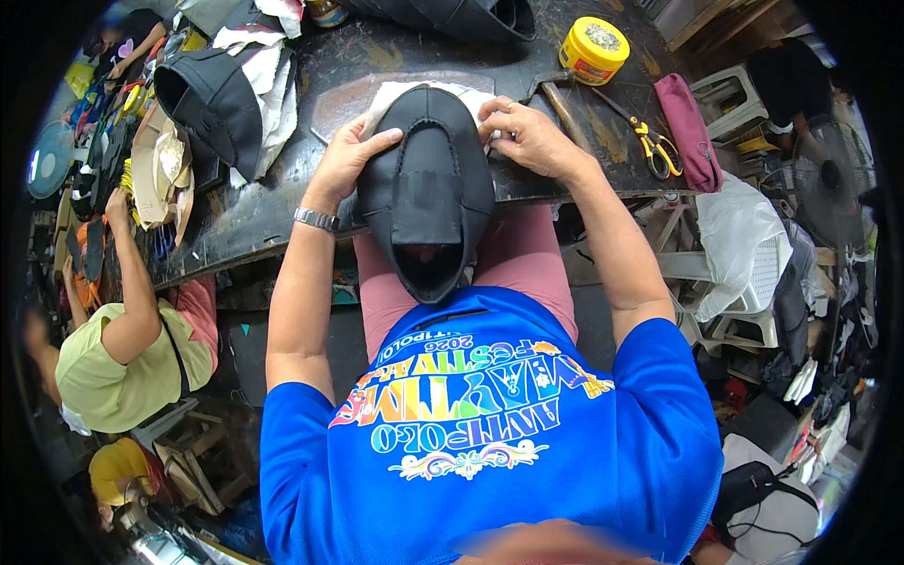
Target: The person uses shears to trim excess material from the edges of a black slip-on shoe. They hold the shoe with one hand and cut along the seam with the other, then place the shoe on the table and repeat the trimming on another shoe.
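A black shoe upper (428, 202), with a stitched toe seam and an open heel end toward me, rests over the table's near edge and above my lap. My left hand (347, 162) grips its left side, thumb on top, the other fingers hidden beneath. Beside the upper's right side, my right hand (529, 139) is closed in a pinch; a small white bit shows between the fingertips, too small to name. A white sheet (388, 97) of paper or cloth sticks out from behind the upper's far end, close to both hands.
On the dark table (273, 226) lie a hammer (562, 111), yellow-handled scissors (654, 151), a yellow tub (593, 52) and a maroon pouch (686, 132). Another black upper (212, 104) sits at the left. A co-worker in a yellow-green shirt (122, 363) works there. White plastic chairs (749, 282) stand right.
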A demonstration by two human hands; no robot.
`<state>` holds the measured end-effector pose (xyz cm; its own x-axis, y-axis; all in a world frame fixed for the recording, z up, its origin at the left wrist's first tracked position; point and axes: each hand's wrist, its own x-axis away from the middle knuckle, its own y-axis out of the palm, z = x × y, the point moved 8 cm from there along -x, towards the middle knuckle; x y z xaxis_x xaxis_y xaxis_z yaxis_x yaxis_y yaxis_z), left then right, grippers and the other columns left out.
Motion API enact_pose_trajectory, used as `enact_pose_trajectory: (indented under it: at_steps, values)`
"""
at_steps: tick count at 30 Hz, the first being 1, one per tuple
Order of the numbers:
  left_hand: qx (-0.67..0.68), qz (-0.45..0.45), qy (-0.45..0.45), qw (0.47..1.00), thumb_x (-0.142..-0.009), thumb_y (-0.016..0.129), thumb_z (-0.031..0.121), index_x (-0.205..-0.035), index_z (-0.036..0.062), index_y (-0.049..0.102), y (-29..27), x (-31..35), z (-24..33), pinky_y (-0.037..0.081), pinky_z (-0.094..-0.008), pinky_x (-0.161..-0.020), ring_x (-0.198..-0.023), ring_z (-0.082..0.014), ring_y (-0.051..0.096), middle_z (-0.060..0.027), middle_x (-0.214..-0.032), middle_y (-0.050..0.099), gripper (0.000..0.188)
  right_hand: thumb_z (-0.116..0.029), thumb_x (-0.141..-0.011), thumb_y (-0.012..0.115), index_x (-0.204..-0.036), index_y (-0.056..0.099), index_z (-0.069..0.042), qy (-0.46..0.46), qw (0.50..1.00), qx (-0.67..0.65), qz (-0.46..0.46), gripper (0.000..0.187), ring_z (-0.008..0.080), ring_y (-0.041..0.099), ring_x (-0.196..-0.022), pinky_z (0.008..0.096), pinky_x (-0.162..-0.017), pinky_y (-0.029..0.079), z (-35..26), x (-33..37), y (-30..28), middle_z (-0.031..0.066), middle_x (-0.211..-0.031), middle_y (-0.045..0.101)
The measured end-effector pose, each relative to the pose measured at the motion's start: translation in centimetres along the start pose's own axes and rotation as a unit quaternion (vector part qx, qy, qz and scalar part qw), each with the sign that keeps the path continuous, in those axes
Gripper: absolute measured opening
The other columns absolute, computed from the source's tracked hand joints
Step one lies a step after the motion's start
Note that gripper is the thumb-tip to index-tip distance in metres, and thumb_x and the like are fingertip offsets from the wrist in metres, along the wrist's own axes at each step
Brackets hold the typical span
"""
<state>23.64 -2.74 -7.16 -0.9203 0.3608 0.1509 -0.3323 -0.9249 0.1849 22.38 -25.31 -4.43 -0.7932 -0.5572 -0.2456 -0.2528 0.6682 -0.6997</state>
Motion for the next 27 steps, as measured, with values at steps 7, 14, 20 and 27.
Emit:
enact_pose_trajectory:
  at_steps: [7, 14, 20, 27]
  values:
    - [-0.018, 0.026, -0.046, 0.998, -0.086, 0.074, 0.013, -0.122, -0.0018, 0.060, -1.9, 0.3, 0.0, 0.054, -0.0255, -0.081, -0.089, -0.0116, 0.066, -0.0067, -0.108, 0.068, 0.041, 0.002, -0.081, 0.066, -0.093, 0.066, -0.007, -0.007, 0.995, 0.074, 0.061, 0.015, 0.0259, 0.063, -0.091, 0.0319, -0.081, 0.051, 0.9, 0.6, -1.7, 0.0064, -0.102, 0.057]
    - [-0.064, 0.069, -0.030, 0.995, -0.084, 0.076, 0.011, -0.114, -0.0047, 0.063, -2.3, -0.5, 0.3, 0.055, -0.0249, -0.072, -0.081, -0.0124, 0.067, -0.0095, -0.102, 0.070, 0.036, -0.008, -0.087, 0.067, -0.119, 0.060, -0.004, 0.188, 0.953, -0.082, 0.224, 0.033, 0.0196, 0.064, -0.096, 0.0323, -0.083, 0.050, 2.3, 3.6, -1.4, 0.0112, -0.100, 0.065]
    - [-0.107, 0.064, -0.015, 0.992, -0.084, 0.076, 0.011, -0.112, -0.0043, 0.064, -2.1, -1.3, -0.1, 0.055, -0.0239, -0.070, -0.080, -0.0114, 0.067, -0.0081, -0.099, 0.070, 0.034, -0.035, -0.089, 0.066, -0.135, 0.052, -0.006, -0.035, 0.981, 0.030, 0.188, 0.056, 0.0342, 0.049, -0.127, 0.0430, -0.107, 0.036, -5.6, 1.6, 2.5, 0.0196, -0.136, 0.053]
    - [-0.333, 0.040, -0.034, 0.941, -0.087, 0.074, 0.025, -0.105, -0.0009, 0.068, -3.9, -0.2, 1.0, 0.047, -0.0197, -0.061, -0.075, -0.0039, 0.058, 0.0001, -0.090, 0.067, 0.032, -0.054, -0.095, 0.046, -0.149, 0.037, -0.016, 0.049, 0.978, 0.201, 0.008, 0.066, 0.0306, 0.023, -0.147, 0.0581, -0.117, 0.010, -4.7, 0.0, 7.6, 0.0152, -0.157, 0.028]
